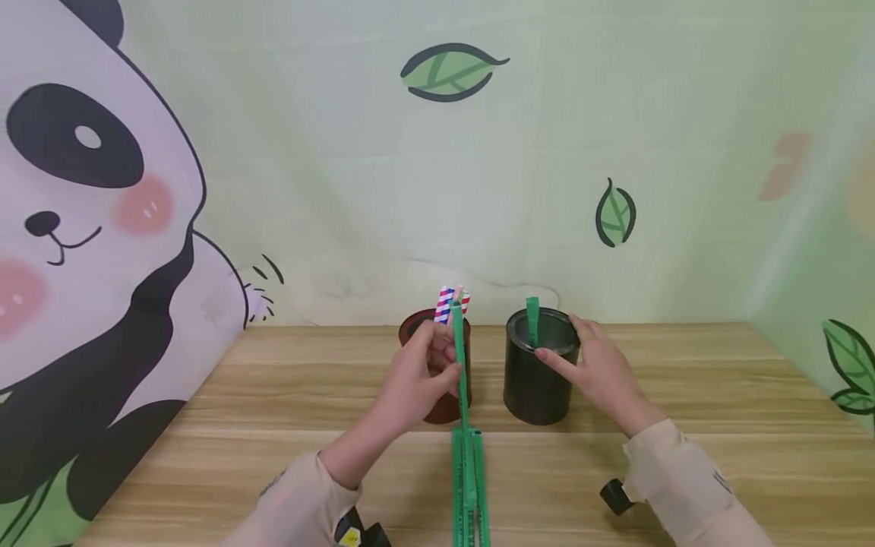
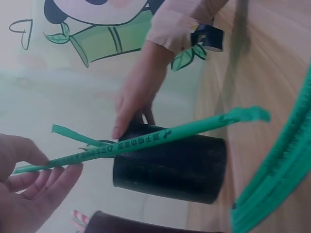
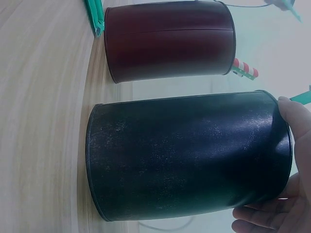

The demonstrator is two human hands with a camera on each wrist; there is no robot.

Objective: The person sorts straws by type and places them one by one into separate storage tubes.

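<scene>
My left hand (image 1: 415,380) pinches a long green-wrapped stick (image 1: 461,365) near its upper end, and its lower part hangs down toward me. Black printed characters run along the wrapper, plain in the left wrist view. The right hand (image 1: 604,376) holds the black cylindrical holder (image 1: 538,387) at its rim, thumb on the near side, fingers round the right. One green-wrapped stick (image 1: 532,313) stands in that holder. In the left wrist view the held stick crosses in front of the black holder (image 2: 170,170). Several more green-wrapped sticks (image 1: 481,486) lie on the table below the left hand.
Behind the left hand stands a reddish-brown cylindrical holder (image 1: 440,412) with striped sticks (image 1: 444,304) poking out of its top. The wooden table (image 1: 287,380) ends at a pale green backdrop (image 1: 328,190) printed with a panda and leaves.
</scene>
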